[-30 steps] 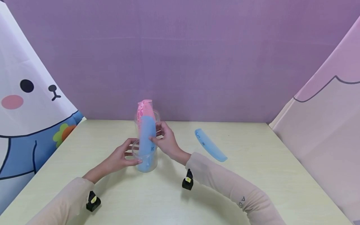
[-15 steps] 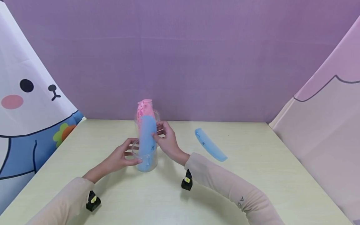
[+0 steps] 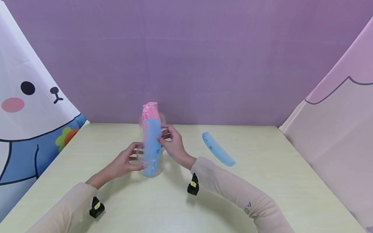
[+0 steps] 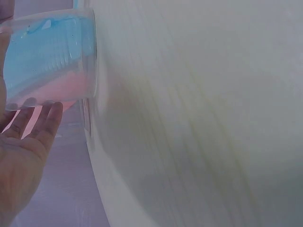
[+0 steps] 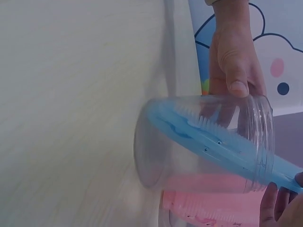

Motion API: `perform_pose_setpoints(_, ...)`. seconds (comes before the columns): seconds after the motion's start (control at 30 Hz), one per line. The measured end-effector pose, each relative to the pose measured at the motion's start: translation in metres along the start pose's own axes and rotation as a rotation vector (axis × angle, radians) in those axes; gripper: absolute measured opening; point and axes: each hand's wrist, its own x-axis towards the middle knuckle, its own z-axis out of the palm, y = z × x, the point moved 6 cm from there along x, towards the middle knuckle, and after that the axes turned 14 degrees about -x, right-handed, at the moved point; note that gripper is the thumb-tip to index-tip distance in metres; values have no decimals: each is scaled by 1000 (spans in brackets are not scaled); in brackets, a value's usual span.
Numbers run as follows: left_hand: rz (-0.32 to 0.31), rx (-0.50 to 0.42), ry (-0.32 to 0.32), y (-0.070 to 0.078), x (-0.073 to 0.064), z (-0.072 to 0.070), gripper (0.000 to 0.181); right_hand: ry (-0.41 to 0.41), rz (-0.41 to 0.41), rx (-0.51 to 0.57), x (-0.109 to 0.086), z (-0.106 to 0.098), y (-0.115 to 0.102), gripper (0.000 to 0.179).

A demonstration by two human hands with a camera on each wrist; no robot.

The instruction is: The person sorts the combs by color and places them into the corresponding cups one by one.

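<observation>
A clear plastic jar (image 5: 150,168) stands upright on the table, with my left hand (image 3: 122,164) holding it from the left, thumb in front and fingers behind. A blue comb (image 3: 152,136) stands in this jar, leaning, its upper part well above the rim. Between thumb and fingers, my right hand (image 3: 175,145) pinches the comb's right edge above the rim. Right behind is a second clear jar (image 3: 163,119) holding pink combs (image 3: 151,111), partly hidden by the blue comb. In the right wrist view the blue comb's lower end (image 5: 163,113) reaches near the jar's bottom.
Another blue comb (image 3: 218,149) lies on the pale wooden table (image 3: 262,181), to the right of the right hand. A purple cloth backdrop (image 3: 204,64) rises at the table's far edge, close behind the second jar. Printed cloths hang at both sides.
The right hand's thumb has shifted slightly to the right along the blue comb. The left hand, both jars and the comb on the table have stayed in place.
</observation>
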Motion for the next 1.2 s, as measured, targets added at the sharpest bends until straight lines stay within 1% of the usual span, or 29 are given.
perform_pose_setpoints(0.27, -13, 2, 0, -1, 0, -1, 71, -18, 10, 28, 1, -1, 5, 38)
perform_pose_setpoints(0.4, -3, 1, 1, 0, 0, -1, 71, -25, 6, 42, 2, -1, 6, 39)
perform_pose_setpoints(0.57, 4, -1, 0, 1, 0, -1, 71, -33, 6, 29, 3, -4, 5, 39)
perform_pose_setpoints(0.7, 4, -7, -3, 1, 0, 0, 71, -46, -8, 15, 3, -10, 5, 40)
perform_pose_setpoints(0.8, 3, -11, -3, 1, 0, 0, 71, -44, -37, 7, 5, -15, 8, 40)
perform_pose_setpoints(0.93, -1, -16, -3, 1, -1, 0, 71, -34, -52, -4, 12, -19, 26, 39)
perform_pose_setpoints(1.03, -3, -23, -4, 0, -1, 0, 71, -19, -43, -37, 16, -24, 43, 39)
perform_pose_setpoints(1.2, 2, -22, -6, -1, 0, 0, 71, 18, -27, -84, 16, -36, 61, 36)
